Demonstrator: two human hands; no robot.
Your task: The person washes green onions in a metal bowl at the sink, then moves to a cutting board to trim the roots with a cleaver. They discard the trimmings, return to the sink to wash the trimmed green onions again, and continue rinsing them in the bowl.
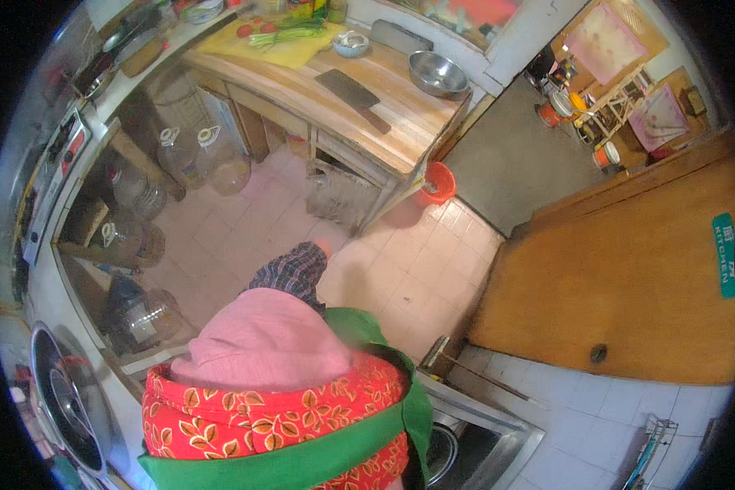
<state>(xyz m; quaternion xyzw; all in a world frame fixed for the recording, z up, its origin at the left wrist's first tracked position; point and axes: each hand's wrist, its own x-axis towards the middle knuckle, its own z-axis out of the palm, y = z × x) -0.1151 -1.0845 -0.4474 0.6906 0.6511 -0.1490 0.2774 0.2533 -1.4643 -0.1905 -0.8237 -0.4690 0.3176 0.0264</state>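
Observation:
Both of my hands are out of view. Below me are my pink top point(269, 343) and a red leaf-patterned apron point(269, 410) with a green band. Beyond the top shows dark plaid cloth point(288, 272) with a small reddish tip, too unclear to tell what it is. Ahead stands a wooden worktable point(294, 86). A cleaver point(348, 87) lies flat on it, handle towards the front edge. At its right end sits a metal bowl point(439, 72). A yellow mat point(226, 46) holds tomatoes point(268, 27) and green onions point(285, 37), beside a small bowl point(350, 44).
A red bucket point(436, 184) stands on the tiled floor by the table's corner. Large plastic jugs point(223, 165) line the left under a counter holding a round pan point(67, 398). To the right are a doorway and a wooden door point(606, 269) with a green sign point(724, 254).

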